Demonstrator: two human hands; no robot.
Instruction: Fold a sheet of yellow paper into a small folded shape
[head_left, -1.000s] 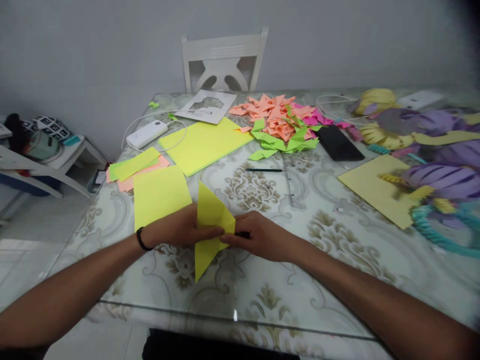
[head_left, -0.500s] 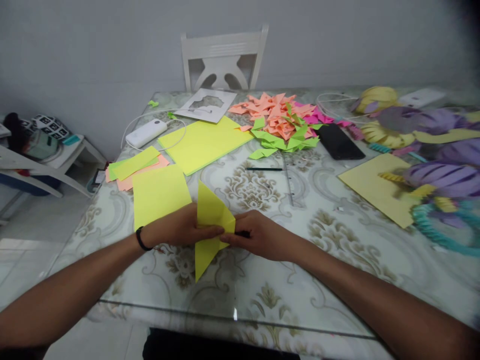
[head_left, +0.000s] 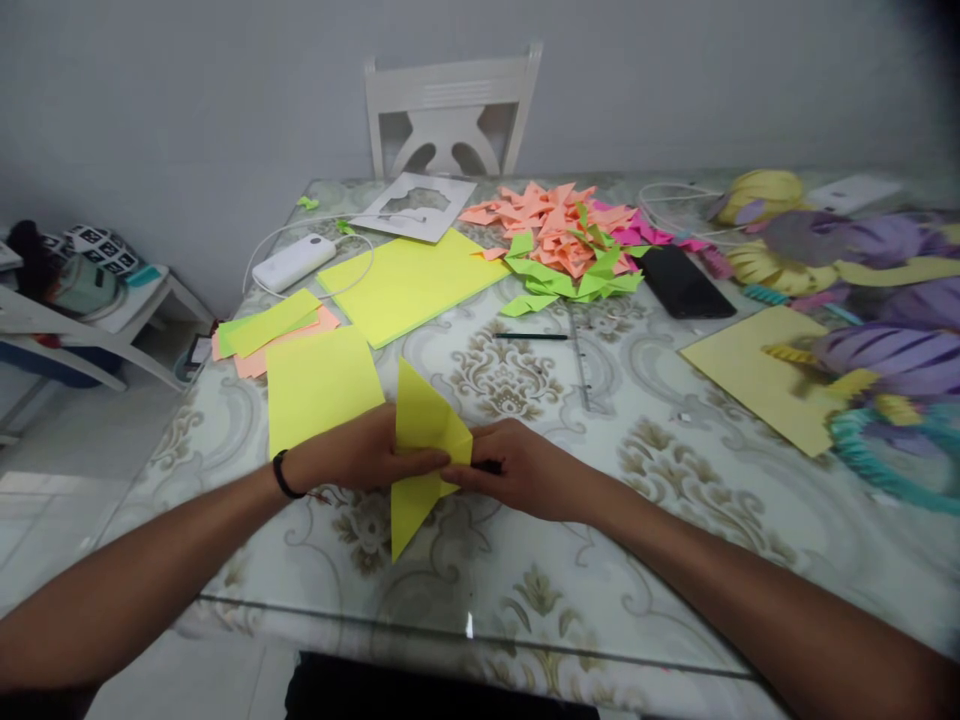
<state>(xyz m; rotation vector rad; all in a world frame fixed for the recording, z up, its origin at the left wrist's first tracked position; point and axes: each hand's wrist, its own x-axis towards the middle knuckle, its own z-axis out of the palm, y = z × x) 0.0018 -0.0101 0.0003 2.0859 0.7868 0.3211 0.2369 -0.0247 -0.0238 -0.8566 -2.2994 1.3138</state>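
Note:
A partly folded yellow paper (head_left: 421, 420) stands up from the glass-topped table (head_left: 525, 560) near its front edge. My left hand (head_left: 352, 458) pinches it from the left, thumb and fingers closed on the fold. My right hand (head_left: 517, 470) grips its right corner, fingers closed. A flat yellow sheet (head_left: 315, 385) lies just behind my left hand. A black band sits on my left wrist.
Farther back lie a large yellow sheet (head_left: 409, 282), a stack of orange and green slips (head_left: 274, 330), a white power bank (head_left: 292, 263), a pile of folded paper pieces (head_left: 566, 240), a pencil (head_left: 531, 337), a ruler (head_left: 581, 365), a black phone (head_left: 684, 283). Purple and yellow paper crafts (head_left: 862, 300) fill the right side. A white chair (head_left: 450, 110) stands behind.
Both hands keep their hold on the folded yellow paper in the same spot. Only the view has shifted slightly.

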